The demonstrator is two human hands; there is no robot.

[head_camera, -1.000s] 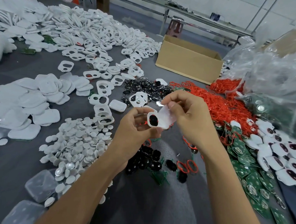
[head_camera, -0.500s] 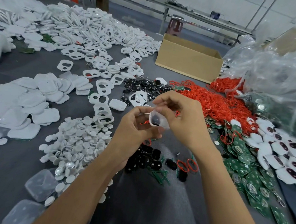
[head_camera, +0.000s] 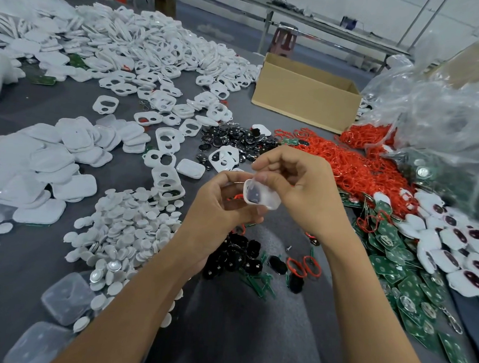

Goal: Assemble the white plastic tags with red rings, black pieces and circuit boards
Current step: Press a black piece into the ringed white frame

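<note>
Head view: both hands, left hand (head_camera: 217,205) and right hand (head_camera: 302,190), pinch one white tag (head_camera: 261,195) between them, apparently pressing its parts together.

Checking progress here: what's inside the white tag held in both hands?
A dark shape, probably a black piece, shows through the white tag. The left hand and right hand grip its edges, so whatever else sits inside cannot be seen.

White tag shell (head_camera: 261,196), translucent with a dark piece inside, is pinched between left hand (head_camera: 217,208) and right hand (head_camera: 307,194) above the black pieces (head_camera: 236,254). Red rings (head_camera: 354,171) and green circuit boards (head_camera: 411,287) lie heaped to the right.
</note>
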